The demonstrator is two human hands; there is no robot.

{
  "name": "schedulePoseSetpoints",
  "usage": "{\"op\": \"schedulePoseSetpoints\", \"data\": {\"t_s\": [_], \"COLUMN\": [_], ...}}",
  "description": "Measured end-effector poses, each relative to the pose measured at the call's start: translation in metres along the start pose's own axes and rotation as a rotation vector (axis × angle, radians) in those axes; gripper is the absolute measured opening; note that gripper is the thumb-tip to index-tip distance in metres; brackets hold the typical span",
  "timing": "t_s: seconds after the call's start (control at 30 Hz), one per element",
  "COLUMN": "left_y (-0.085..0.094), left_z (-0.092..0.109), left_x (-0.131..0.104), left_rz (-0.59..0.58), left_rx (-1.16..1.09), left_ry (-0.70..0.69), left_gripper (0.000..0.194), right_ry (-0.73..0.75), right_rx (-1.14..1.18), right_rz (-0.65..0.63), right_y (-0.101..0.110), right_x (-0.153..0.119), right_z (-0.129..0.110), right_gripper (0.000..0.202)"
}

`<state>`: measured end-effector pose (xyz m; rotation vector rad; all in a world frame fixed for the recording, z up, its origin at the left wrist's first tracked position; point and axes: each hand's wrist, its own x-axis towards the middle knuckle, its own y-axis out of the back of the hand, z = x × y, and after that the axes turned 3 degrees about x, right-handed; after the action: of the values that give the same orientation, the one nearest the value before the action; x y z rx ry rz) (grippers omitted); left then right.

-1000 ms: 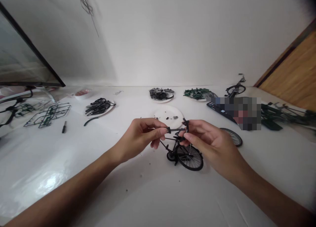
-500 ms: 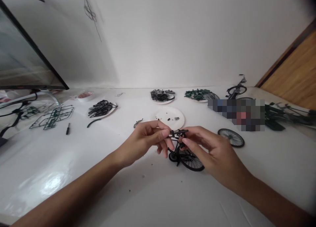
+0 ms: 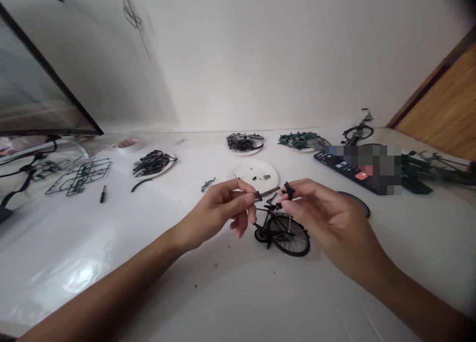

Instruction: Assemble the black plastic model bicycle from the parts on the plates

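Between the fingertips of my left hand [image 3: 226,205] is a thin black bar [image 3: 269,192] that points right. My right hand [image 3: 323,213] pinches a small dark part [image 3: 288,190], just apart from the bar's end. Below and between both hands, a black model bicycle frame with a spoked rear wheel [image 3: 289,235] rests on the white table. The frame's front end is partly hidden behind my left fingers. Beyond my hands is a white paper plate [image 3: 273,169] with several tiny pieces on it.
Plates of black parts [image 3: 152,163] and green parts [image 3: 299,140] stand farther back. A phone [image 3: 345,171] and a loose wheel [image 3: 357,203] lie right, near a model bicycle [image 3: 359,132]. Green sprues [image 3: 80,176] and a screwdriver [image 3: 103,194] are left. Tiny bits dot the table's front.
My right hand has moved slightly right and up with the small dark part, opening a gap from the bar in my left hand. More of the bicycle frame shows.
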<state>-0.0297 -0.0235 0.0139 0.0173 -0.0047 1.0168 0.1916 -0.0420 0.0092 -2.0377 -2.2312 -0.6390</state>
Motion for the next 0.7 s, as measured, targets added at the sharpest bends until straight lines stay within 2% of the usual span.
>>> {"op": "schedulePoseSetpoints", "data": {"t_s": [0.13,0.27,0.33,0.4,0.5,0.57,0.7], "left_y": [-0.0026,-0.0027,-0.0031,-0.0042,-0.0065,-0.0071,-0.0078], "left_z": [0.0004,-0.0007,-0.0011,-0.0006,0.0020,0.0037,0.0035], "left_x": [-0.0007,-0.0021,-0.0024,-0.0027,-0.0031,-0.0034,-0.0043], "left_rz": [0.117,0.204,0.226,0.247,0.289,0.309,0.251], "left_rx": [0.103,0.164,0.188,0.206,0.225,0.226,0.209], "left_ry": [-0.075,-0.120,-0.134,-0.141,-0.140,-0.135,-0.119], "left_gripper": [0.017,0.016,0.016,0.015,0.015,0.016,0.022], "right_ry": [-0.214,-0.327,-0.350,-0.347,-0.328,-0.310,-0.255], "right_rx": [0.170,0.410,0.490,0.528,0.492,0.416,0.195], "right_rz": [-0.016,-0.052,-0.077,-0.085,-0.097,-0.102,-0.116], "right_y": [0.0015,0.0007,0.0005,0.0008,0.0015,0.0019,0.0019], "right_x": [0.0047,0.0057,0.0057,0.0059,0.0066,0.0070,0.0066], "right_z": [-0.0004,0.0023,0.0035,0.0045,0.0053,0.0045,-0.0003], "right_gripper": [0.026,0.045,0.045,0.036,0.024,0.023,0.022]}}
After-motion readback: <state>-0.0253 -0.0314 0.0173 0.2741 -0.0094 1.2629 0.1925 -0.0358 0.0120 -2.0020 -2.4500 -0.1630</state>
